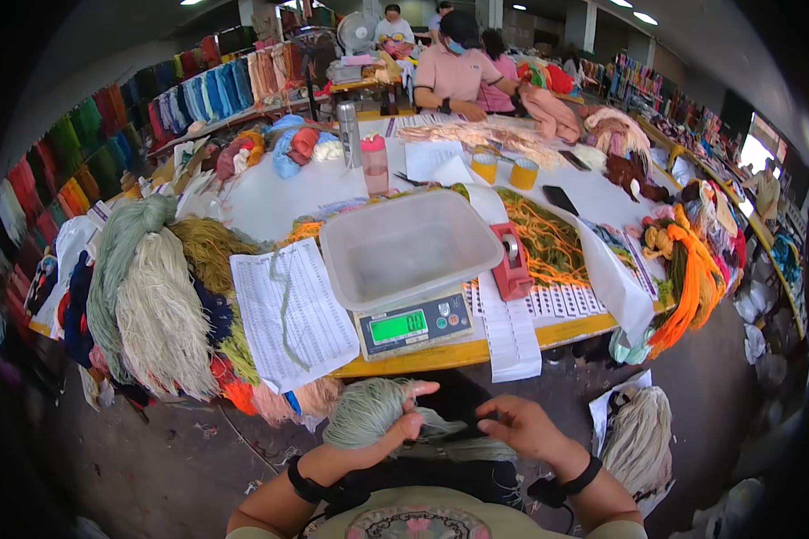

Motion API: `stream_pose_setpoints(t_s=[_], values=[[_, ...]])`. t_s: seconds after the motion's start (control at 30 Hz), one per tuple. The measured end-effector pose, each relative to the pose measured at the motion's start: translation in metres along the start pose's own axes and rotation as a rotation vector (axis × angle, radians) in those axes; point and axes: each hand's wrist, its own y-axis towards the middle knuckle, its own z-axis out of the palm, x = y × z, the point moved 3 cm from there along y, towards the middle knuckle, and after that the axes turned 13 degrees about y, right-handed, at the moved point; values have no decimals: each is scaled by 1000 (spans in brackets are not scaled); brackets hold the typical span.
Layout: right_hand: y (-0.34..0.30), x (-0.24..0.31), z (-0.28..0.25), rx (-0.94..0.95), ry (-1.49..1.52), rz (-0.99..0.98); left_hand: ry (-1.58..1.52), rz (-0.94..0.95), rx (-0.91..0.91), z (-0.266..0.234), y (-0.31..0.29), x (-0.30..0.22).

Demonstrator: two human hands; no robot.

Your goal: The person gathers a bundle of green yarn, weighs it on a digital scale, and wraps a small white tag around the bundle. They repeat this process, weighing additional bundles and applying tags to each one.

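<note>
Low in front of me, my left hand (403, 433) is closed around a bundle of pale grey-green yarn (365, 413), its thumb and forefinger on the strands. Loose strands trail from it toward my right hand (523, 428), whose fingers are curled with the tips close together; whatever they may pinch is too fine to make out. Just beyond my hands, a digital scale (413, 323) with a lit green display sits at the table's edge. A translucent plastic tub (409, 287) rests on it. Left of the scale, a grey-green strand (285, 310) lies across a printed sheet (319, 337).
A red tape dispenser (512, 274) stands right of the tub, above a strip of white labels (511, 337). Yarn hanks (157, 305) hang over the left edge, orange ones (688, 278) at the right. Beyond are a pink-lidded bottle (374, 166) and a person (458, 76) handling yarn.
</note>
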Motion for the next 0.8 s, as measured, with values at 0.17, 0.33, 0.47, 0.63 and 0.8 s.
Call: stream_pose_setpoints(t_s=[0.17,0.33,0.47,0.63,0.8], values=[[-1,-3,-71,-346,-596,-317,-331,-127,-159,1,-12,16],[36,14,-106,-417,-827,-497,-400,-160,-127,10,-1,19],[59,12,-99,-328,-1037,-598,-362,-184,-107,9,-6,15],[71,-10,-107,-326,-1198,-637,-369,-250,-126,7,-15,18],[61,1,-90,-306,-1157,-669,-439,-286,-58,13,-19,28]])
